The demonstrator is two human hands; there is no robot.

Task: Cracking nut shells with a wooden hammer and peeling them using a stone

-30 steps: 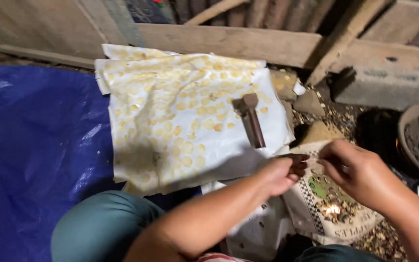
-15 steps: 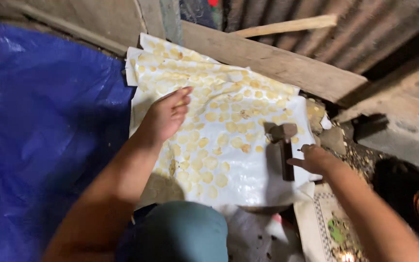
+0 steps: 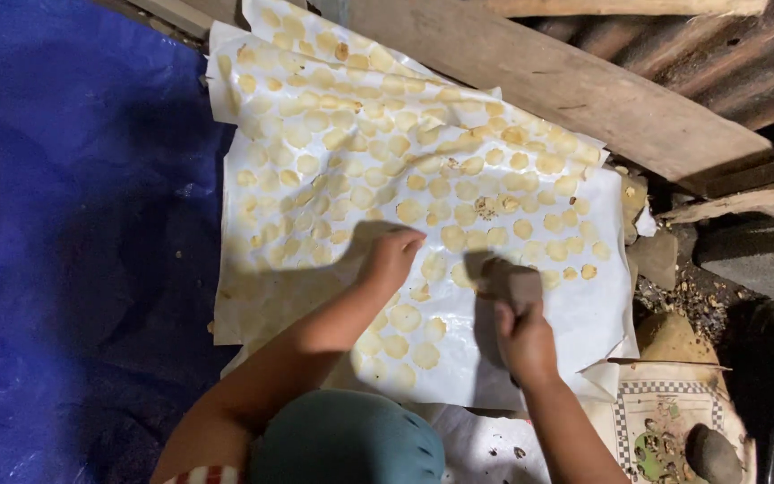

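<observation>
On the white sheet (image 3: 584,314), hands now together: right hand (image 3: 525,341) gripping the mallet (image 3: 512,285).

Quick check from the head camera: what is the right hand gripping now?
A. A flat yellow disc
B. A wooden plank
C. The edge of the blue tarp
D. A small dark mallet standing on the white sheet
D. The right hand is wrapped around the handle of the dark mallet, whose blocky head sits above the fist on the white sheet, while the left hand rests among the flat yellow discs.
</observation>
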